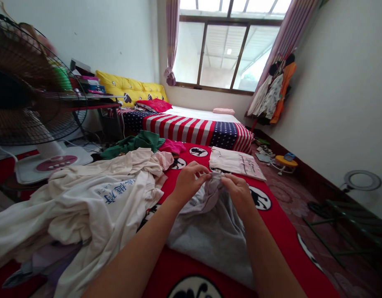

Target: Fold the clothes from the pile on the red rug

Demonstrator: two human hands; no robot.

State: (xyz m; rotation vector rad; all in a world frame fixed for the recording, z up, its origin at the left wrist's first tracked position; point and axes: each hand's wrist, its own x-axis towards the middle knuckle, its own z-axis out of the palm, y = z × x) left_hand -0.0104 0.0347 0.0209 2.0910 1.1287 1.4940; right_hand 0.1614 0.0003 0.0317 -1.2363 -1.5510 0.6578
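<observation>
A grey garment [209,231] lies bunched on the red blanket [281,223] in front of me. My left hand [188,182] pinches its upper edge from the left, fingers closed on the cloth. My right hand [239,191] grips the same edge from the right, thumb and fingers pressed together on the fabric. Both hands meet near the garment's top, slightly lifted off the blanket. A folded white garment with pink print [236,162] lies flat just beyond my hands.
A heap of cream and white clothes [94,198] fills the left, with green [135,142] and pink [172,146] pieces behind. An electric fan [32,103] stands at far left. A flag-patterned bed [194,128] lies ahead; a clothes rack [276,93] and ring light [363,181] stand right.
</observation>
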